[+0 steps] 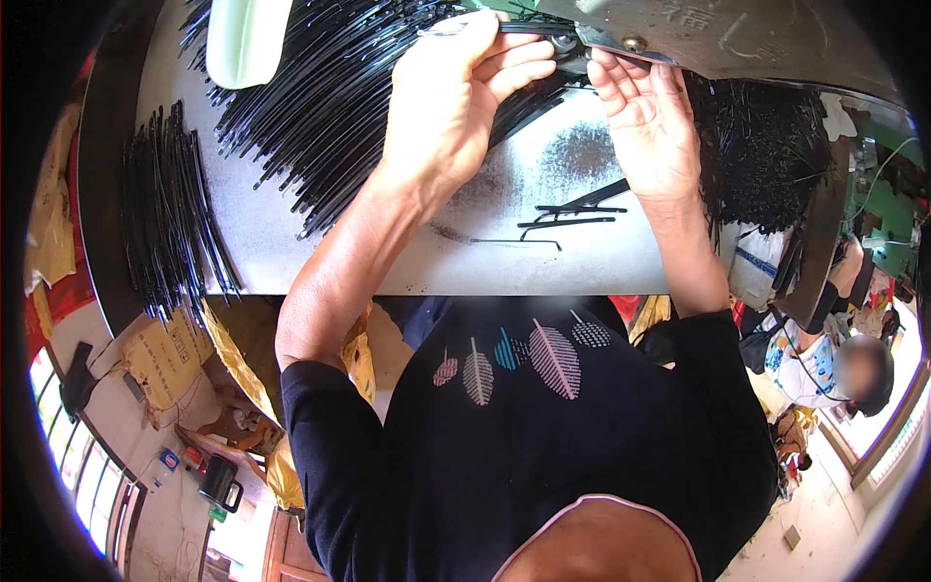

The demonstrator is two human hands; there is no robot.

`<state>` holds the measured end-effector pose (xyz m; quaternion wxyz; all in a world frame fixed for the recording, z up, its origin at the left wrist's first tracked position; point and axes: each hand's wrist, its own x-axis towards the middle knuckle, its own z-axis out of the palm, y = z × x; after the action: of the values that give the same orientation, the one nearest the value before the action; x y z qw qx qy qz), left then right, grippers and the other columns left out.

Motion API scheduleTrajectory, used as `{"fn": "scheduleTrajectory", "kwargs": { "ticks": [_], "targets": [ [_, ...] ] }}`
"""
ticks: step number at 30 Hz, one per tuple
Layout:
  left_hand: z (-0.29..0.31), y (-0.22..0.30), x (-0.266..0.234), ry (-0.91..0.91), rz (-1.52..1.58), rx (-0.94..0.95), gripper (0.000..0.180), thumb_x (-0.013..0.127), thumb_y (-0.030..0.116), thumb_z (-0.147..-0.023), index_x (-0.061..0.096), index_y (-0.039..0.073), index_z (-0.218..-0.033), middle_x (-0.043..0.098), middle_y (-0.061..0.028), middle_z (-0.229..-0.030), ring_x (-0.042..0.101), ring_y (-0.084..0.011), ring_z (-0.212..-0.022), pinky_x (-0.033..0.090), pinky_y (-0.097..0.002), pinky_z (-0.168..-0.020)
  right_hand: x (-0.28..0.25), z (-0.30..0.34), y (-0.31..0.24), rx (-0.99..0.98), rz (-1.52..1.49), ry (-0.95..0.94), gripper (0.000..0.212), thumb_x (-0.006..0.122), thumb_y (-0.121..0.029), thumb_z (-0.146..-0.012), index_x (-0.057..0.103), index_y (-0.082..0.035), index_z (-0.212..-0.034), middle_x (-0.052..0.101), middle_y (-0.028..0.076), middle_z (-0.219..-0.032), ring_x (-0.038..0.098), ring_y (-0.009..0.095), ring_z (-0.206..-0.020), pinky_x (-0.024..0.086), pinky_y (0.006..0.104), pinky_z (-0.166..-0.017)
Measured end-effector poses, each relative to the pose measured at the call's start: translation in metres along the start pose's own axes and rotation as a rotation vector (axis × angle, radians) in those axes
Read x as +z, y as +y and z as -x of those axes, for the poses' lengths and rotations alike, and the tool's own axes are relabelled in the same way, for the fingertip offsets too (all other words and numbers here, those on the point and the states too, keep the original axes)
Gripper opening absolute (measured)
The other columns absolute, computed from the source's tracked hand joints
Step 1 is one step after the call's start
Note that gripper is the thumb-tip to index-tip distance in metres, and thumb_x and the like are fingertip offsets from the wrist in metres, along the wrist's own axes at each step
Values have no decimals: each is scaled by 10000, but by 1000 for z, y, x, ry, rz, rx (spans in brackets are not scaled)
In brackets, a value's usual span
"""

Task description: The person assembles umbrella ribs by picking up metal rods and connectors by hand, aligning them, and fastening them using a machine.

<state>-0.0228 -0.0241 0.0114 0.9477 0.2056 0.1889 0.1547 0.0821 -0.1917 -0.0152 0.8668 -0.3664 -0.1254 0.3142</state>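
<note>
My left hand [441, 107] is raised at the far side of the metal worktable, thumb and forefinger closed on thin black strips [531, 28]. Its other fingers stretch toward a small metal fitting [563, 44]. Across from it, my right hand [652, 136] has its fingertips bent together at the lower edge of a metal machine cover [737, 39]; what they pinch is hidden there. A large heap of glossy black strips [301, 116] lies beyond and left of my left hand. Between my forearms, a few loose strips [572, 215] rest on the table.
A separate bundle of black strips [175, 213] overhangs the table's left front edge. A pale green plastic piece [247, 44] stands over the heap. More dark strips [766, 155] are piled right of my right hand. Another person [824, 364] sits at the far right.
</note>
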Motion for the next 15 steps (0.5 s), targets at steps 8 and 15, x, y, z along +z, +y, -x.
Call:
{"fn": "scheduleTrajectory", "kwargs": {
  "ticks": [8,15],
  "targets": [
    [-9,-22,-11,-30,-111,208,225,561,125,-887,535,-86,-961,612,-230,-907,653,-281,-782,567,-363,-725,8,3,4,-82,164,-13,291,397,-184,-968,512,19,-1142,564,213,-1130,545,289,-1096,422,417,-994],
    [-12,-27,-5,-19,-162,316,210,536,123,-897,518,-86,-906,615,-228,-833,659,-283,-724,580,-339,-647,10,4,4,-105,113,56,227,429,-164,-958,536,4,-1066,599,199,-1052,587,314,-1020,470,443,-937]
  ]
}}
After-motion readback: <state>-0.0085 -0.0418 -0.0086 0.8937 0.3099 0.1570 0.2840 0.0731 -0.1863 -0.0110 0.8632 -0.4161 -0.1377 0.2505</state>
